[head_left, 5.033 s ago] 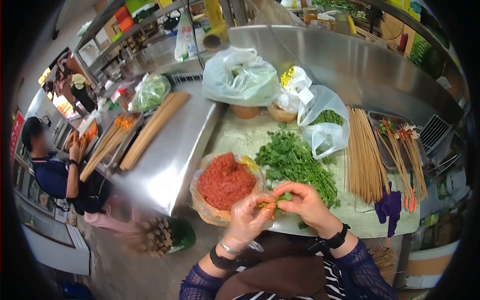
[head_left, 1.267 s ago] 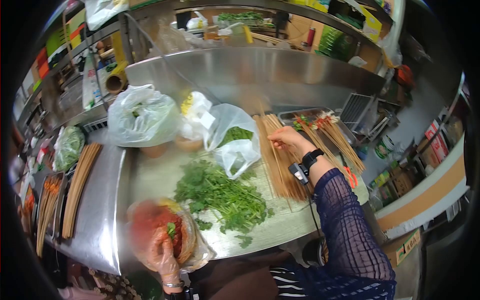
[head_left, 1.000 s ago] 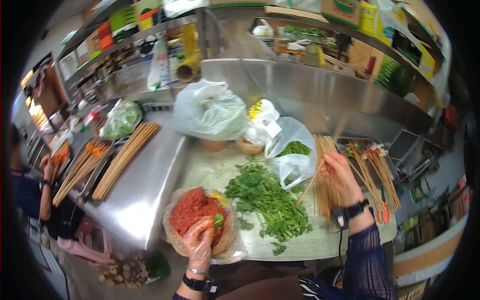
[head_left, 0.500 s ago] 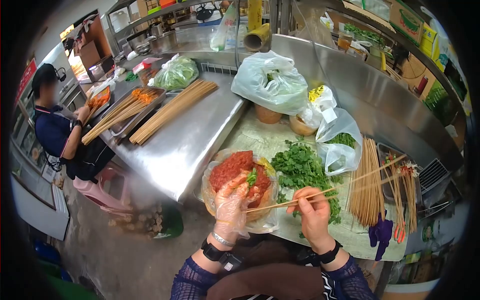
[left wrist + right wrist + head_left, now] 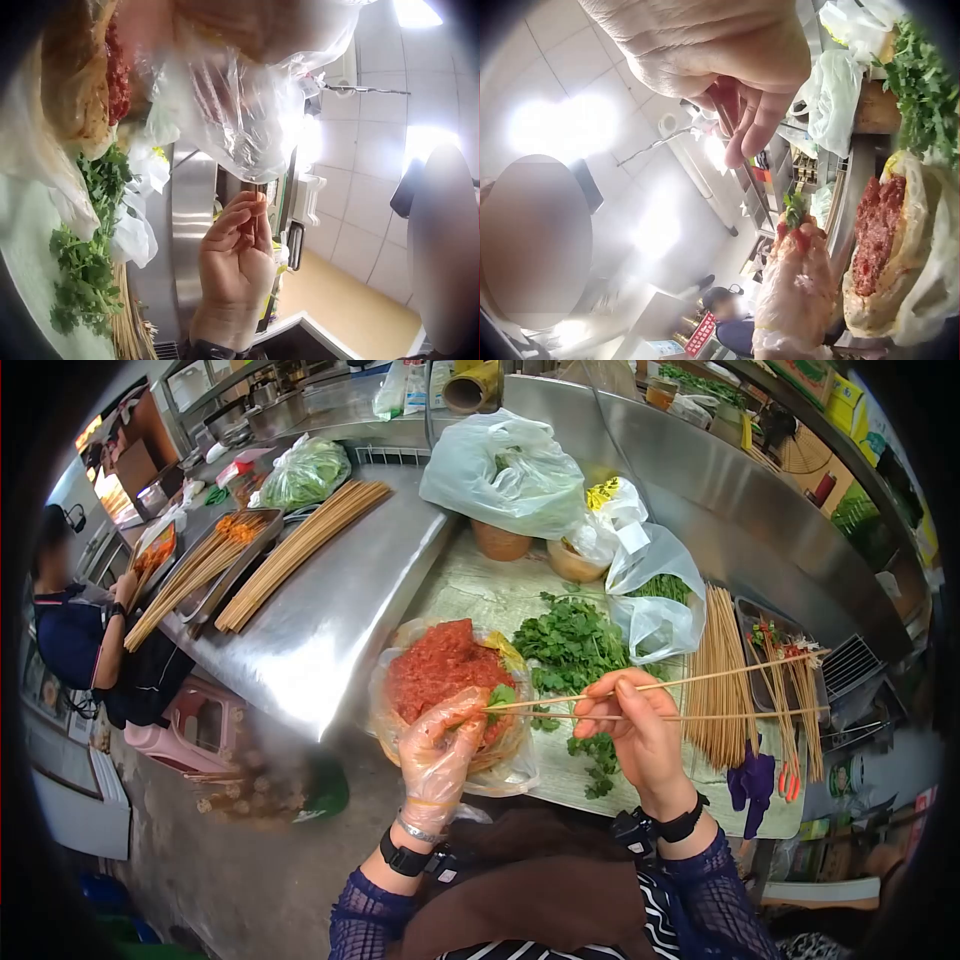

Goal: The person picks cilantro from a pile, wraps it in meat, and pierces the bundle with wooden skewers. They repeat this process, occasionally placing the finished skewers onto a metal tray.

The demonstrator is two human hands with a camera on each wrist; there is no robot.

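My left hand (image 5: 440, 755), in a clear plastic glove, pinches a small bundle of cilantro and red meat (image 5: 501, 697) at the near edge of the bowl. Green leaves (image 5: 793, 208) stick out above its fingertips in the right wrist view. My bare right hand (image 5: 638, 740) pinches two long bamboo skewers (image 5: 740, 669) between thumb and fingers. They lie roughly level, spread apart toward the right, with their left tips right at the bundle. The plastic-lined bowl holds a mound of red minced meat (image 5: 445, 660) behind the left hand.
Loose cilantro (image 5: 570, 645) lies beyond the right hand. Farther right are a skewer pile (image 5: 720, 680), a tray of filled skewers (image 5: 780, 635) and a purple glove (image 5: 752, 785). Plastic bags (image 5: 505, 475) line the back. A person (image 5: 75, 630) works at the left.
Both hands were at the cilantro bundle. The right hand then took skewers from the pile and brought them back left, while the left hand stayed by the meat bowl. The skewer tips now meet the bundle.
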